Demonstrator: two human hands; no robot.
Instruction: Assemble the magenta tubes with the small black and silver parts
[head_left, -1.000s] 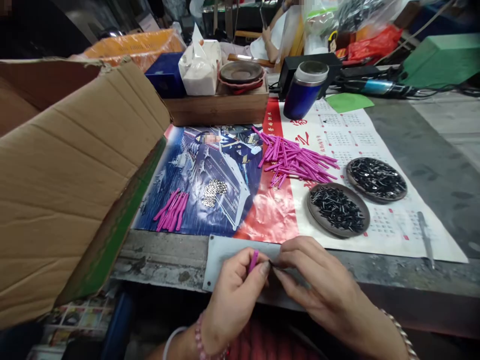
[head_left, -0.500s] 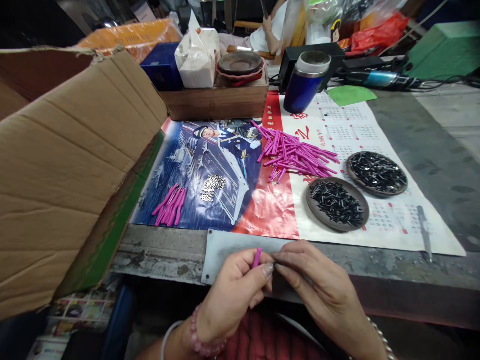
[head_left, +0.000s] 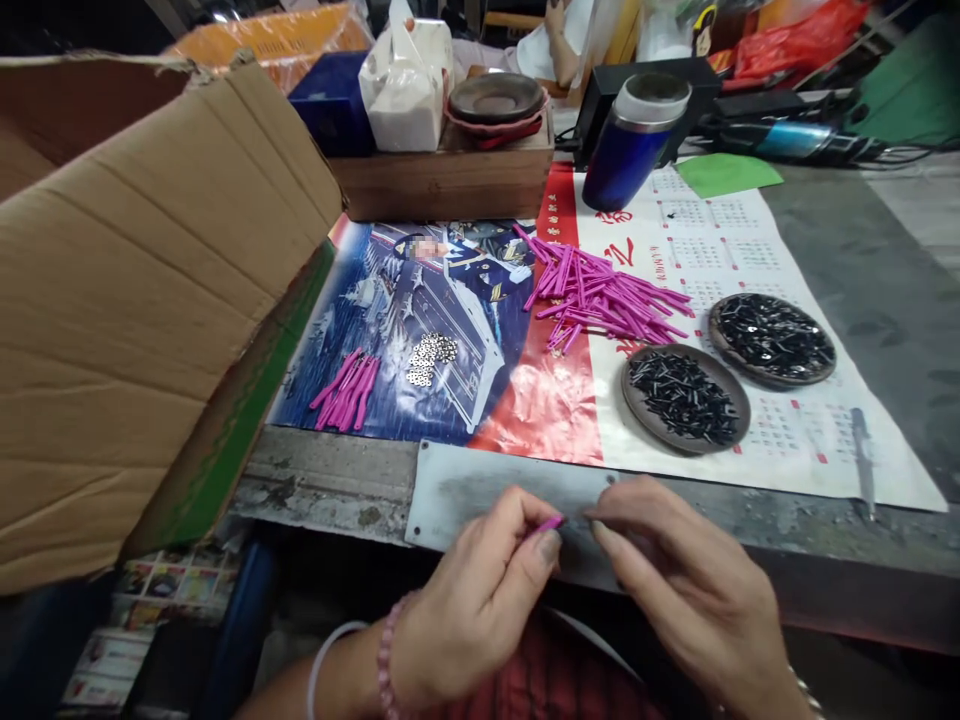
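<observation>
Between the thumb and forefinger of my left hand (head_left: 480, 590) is a slim pink plastic stick (head_left: 553, 523), its end pointing right. My right hand (head_left: 690, 580) is just to the right, a small gap apart, its thumb and fingertips pinched together. Whatever sits in that pinch is too small to make out. Both hands are over the front edge of the bench, by a pale metal plate (head_left: 457, 490). A heap of pink sticks (head_left: 600, 290) lies beyond, and a smaller group of pink sticks (head_left: 347, 392) lies left, beside a cluster of small silver metal parts (head_left: 431, 357).
Two round dishes, the near dish (head_left: 626, 400) and the far dish (head_left: 831, 372), hold small dark pieces. A pen-like tool (head_left: 862, 460) lies at right. A cardboard box (head_left: 172, 280) stands left. Behind are a blue tumbler (head_left: 626, 155) and a wooden box (head_left: 442, 185). A person's arm (head_left: 562, 45) shows at the back.
My hands have drawn slightly apart, the right one moving rightward. The pink stick has tipped from upright to pointing right. The whole view has shifted a little.
</observation>
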